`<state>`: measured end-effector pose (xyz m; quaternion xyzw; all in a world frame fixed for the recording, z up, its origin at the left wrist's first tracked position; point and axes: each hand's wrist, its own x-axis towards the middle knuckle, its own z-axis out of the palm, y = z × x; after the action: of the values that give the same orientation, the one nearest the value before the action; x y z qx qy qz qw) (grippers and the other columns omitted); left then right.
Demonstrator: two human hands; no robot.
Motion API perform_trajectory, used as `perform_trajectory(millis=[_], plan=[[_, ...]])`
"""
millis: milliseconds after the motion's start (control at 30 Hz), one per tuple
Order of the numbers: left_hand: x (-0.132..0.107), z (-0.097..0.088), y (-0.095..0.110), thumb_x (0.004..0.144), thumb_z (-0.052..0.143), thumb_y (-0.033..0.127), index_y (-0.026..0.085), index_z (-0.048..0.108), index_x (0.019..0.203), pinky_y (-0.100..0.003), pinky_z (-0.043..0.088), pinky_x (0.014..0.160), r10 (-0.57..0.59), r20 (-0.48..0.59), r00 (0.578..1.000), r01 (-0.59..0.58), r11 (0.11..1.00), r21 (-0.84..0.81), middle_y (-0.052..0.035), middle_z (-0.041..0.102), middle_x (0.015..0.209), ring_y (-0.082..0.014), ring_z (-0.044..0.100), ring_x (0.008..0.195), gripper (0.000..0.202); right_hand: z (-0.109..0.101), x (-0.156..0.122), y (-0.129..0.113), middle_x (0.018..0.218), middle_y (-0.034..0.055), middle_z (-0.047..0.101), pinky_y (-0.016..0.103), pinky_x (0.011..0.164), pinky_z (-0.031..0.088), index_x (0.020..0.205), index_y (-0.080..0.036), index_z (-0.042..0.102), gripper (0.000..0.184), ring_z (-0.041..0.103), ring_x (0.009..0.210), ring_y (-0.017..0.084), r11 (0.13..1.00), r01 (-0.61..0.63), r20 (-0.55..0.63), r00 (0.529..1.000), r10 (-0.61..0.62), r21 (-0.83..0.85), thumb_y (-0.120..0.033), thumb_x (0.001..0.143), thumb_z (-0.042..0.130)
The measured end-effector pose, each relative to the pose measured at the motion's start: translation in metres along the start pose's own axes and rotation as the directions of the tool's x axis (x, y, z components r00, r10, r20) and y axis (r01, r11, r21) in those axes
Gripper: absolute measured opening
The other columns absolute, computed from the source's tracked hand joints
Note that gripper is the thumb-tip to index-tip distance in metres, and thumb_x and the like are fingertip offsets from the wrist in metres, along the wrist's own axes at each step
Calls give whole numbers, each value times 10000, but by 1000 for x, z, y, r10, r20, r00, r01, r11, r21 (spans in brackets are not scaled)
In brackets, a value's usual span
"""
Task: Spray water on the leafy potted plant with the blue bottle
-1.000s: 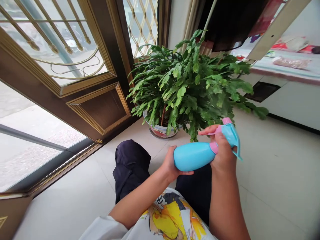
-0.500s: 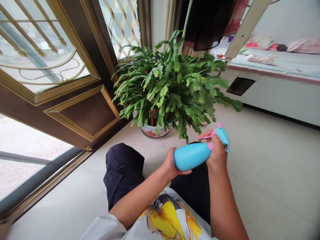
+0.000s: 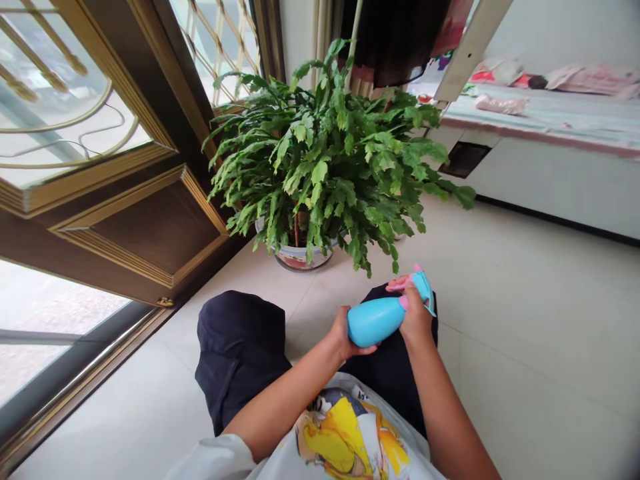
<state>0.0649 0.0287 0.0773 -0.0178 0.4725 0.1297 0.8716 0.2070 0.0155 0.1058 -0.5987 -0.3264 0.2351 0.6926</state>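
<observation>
A blue spray bottle [image 3: 376, 321] with a pink collar and trigger lies tilted across both my hands, above my knees. My left hand [image 3: 345, 335] cups the rounded base, its fingers passing underneath. Around the neck and spray head, my right hand [image 3: 416, 315] is closed, with fingertips near the pink trigger. Just ahead stands a bushy green plant [image 3: 325, 167] with flat, segmented stems, its tips hanging close beyond the bottle. Its white-and-red pot [image 3: 303, 259] is partly hidden by the drooping stems.
A brown and gold door [image 3: 135, 223] stands at the left beside the threshold. Dark clothing [image 3: 385, 43] hangs behind the plant. At the right is a white platform [image 3: 550, 190] with cloth items on top. Pale tiles [image 3: 525, 313] cover the floor.
The spray bottle's head has come slightly down and left with my right hand, closer to my knee. Both hands keep their hold. The whole view has shifted a little.
</observation>
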Motion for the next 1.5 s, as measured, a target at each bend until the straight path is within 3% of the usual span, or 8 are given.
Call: perform_trajectory(millis=[200, 400, 633, 800, 1033, 1100, 1300, 1500], plan=[[-9, -4, 7, 899, 371, 574, 175, 489, 1298, -392, 516, 539, 86, 19, 996, -85, 995, -61, -178, 636, 977, -359, 664, 793, 577, 22, 5, -8, 778, 1, 703, 442, 874, 542, 912, -253, 709, 253, 707, 816, 232, 997, 74, 66, 995, -74, -9, -473, 840, 607], [-25, 3, 19, 911, 329, 563, 158, 497, 1291, -368, 516, 546, 122, 0, 993, -122, 991, -47, -165, 634, 941, -327, 657, 759, 580, 40, 17, -19, 771, -4, 694, 456, 869, 556, 951, -254, 704, 261, 703, 795, 224, 999, 41, 122, 992, -45, 32, -469, 830, 619], [-28, 18, 33, 926, 278, 569, 125, 541, 1236, -334, 514, 549, 131, 44, 990, -128, 990, -57, -158, 626, 940, -297, 643, 790, 602, 58, 53, -18, 769, -19, 689, 447, 885, 562, 1008, -249, 698, 322, 699, 743, 200, 991, -37, 244, 970, 4, 129, -471, 779, 655], [-28, 21, 38, 930, 278, 579, 149, 518, 1256, -346, 520, 551, 139, -1, 990, -138, 987, -85, -149, 614, 952, -299, 634, 810, 591, 60, 60, -14, 690, -63, 653, 368, 736, 568, 1198, -254, 637, 500, 659, 636, 167, 976, -144, 235, 966, 104, 163, -474, 750, 666], [-31, 18, 39, 934, 264, 589, 145, 499, 1286, -350, 518, 577, 156, -5, 988, -156, 985, -73, -146, 603, 988, -292, 629, 811, 614, 60, 56, -11, 647, -83, 618, 306, 601, 526, 1271, -259, 596, 565, 634, 589, 156, 961, -178, 222, 966, 129, 214, -463, 750, 673], [-32, 17, 38, 933, 265, 595, 145, 497, 1307, -356, 517, 591, 157, -5, 988, -157, 985, -74, -151, 606, 1011, -302, 634, 834, 629, 60, 55, -12, 668, -81, 634, 315, 619, 540, 1304, -260, 581, 599, 643, 599, 158, 960, -170, 238, 964, 116, 223, -453, 745, 680], [-31, 15, 31, 945, 242, 584, 171, 477, 1366, -357, 515, 607, 152, 7, 988, -151, 984, -98, -141, 606, 1046, -297, 650, 833, 634, 57, 53, -9, 852, -29, 733, 422, 868, 572, 1302, -235, 573, 601, 718, 777, 189, 942, -141, 290, 956, 50, 304, -438, 754, 712], [-31, 9, 30, 913, 310, 606, 173, 471, 1339, -373, 513, 600, 148, 3, 989, -146, 983, -112, -159, 599, 1033, -314, 620, 834, 628, 55, 46, -3, 761, -59, 690, 388, 813, 575, 1180, -242, 633, 482, 707, 720, 172, 939, -122, 209, 976, 56, 321, -446, 753, 723]])
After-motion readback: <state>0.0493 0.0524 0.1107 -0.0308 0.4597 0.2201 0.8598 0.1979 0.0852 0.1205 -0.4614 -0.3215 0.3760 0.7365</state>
